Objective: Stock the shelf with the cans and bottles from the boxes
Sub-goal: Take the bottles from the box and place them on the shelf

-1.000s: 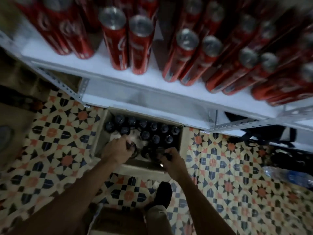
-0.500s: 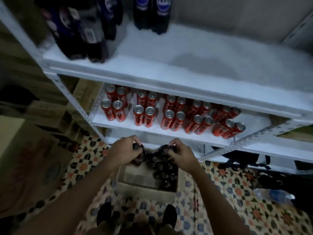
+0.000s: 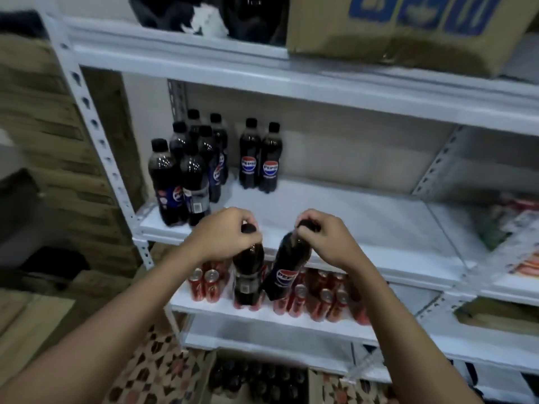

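Shelving: white metal shelf unit [image 3: 350, 196] with perforated uprights; middle board just beyond both hands, bare ahead of the right hand.
Room: patterned tiled floor [image 3: 163, 371] below the arms; wood-look wall [image 3: 43, 118] well left of the left hand.
Left hand [image 3: 226, 236]: fingers curled round the cap of a dark bottle [image 3: 248, 275], hanging upright.
Right hand [image 3: 323, 237]: pinches the cap of a tilted Pepsi bottle [image 3: 287, 269]; hands apart, bottles just beside each other.
Stocked bottles [image 3: 189, 176]: cluster beyond the left hand; a pair [image 3: 259, 158] between the hands, further back.
Cans [image 3: 318, 295]: red, on the board below the hands.
Box [image 3: 262, 380]: on the floor beneath the hands, bottles inside.
Cardboard carton [image 3: 408, 27]: top board, above the right hand.
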